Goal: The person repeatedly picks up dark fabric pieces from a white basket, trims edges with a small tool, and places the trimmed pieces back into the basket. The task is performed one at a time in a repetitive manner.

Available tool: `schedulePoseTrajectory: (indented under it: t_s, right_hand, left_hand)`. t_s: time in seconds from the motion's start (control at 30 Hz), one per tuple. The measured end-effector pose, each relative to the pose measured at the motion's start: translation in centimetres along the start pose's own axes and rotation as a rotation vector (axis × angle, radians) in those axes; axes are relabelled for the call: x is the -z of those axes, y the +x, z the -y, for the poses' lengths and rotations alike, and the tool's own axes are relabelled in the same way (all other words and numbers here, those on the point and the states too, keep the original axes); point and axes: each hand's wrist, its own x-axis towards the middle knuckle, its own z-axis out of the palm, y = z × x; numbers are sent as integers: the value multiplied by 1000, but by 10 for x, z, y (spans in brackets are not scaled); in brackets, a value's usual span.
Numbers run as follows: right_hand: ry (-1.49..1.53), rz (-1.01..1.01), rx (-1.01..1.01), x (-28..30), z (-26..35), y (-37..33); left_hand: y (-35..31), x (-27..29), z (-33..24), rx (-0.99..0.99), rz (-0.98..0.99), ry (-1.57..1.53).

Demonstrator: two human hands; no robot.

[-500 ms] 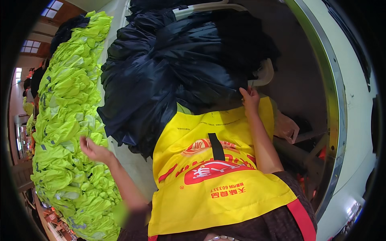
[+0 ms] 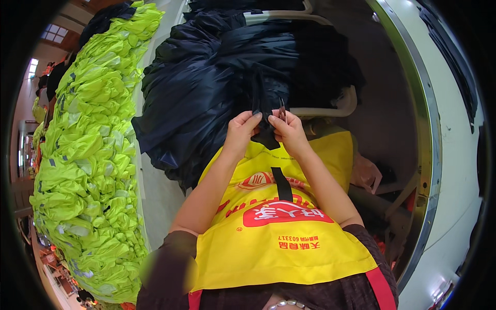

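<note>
A dark navy garment [image 2: 264, 135] is stretched between my two hands, in front of a big heap of dark navy garments [image 2: 206, 88]. My left hand [image 2: 241, 133] is closed, pinching its edge between thumb and fingers. My right hand [image 2: 290, 135] pinches the other side and also has what look like small thread snips [image 2: 282, 112] in it, their pointed tips upward. The snips are partly hidden by my fingers. Below both hands lies my yellow apron [image 2: 268, 266] with red print and a black strip.
Bright yellow-green garments [image 2: 93, 170] are piled high along my left, past a pale table edge [image 2: 163, 181]. A white curved rail [image 2: 341, 106] sticks out under the dark heap. On the right a metal frame edge [image 2: 428, 129] borders a pale surface [image 2: 454, 170].
My left hand has come from beside the yellow-green pile to the middle and taken hold of dark cloth. My right hand has moved left to meet it.
</note>
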Motion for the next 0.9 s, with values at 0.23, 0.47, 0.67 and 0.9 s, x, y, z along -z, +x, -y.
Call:
schedulePoseTrajectory:
  t_s: [0.23, 0.47, 0.67, 0.9]
  right_hand:
    - [381, -82, -79, 33, 5, 3]
    - [327, 18, 39, 30, 32, -26]
    - [69, 103, -55, 18, 42, -60]
    - [-837, -54, 726, -32, 82, -49]
  left_hand:
    - [2, 27, -41, -268, -360, -346]
    - [-38, 42, -75, -420, -201, -79]
    - [-60, 45, -101, -334, -134, 82]
    - [-42, 43, -90, -169, 75, 225]
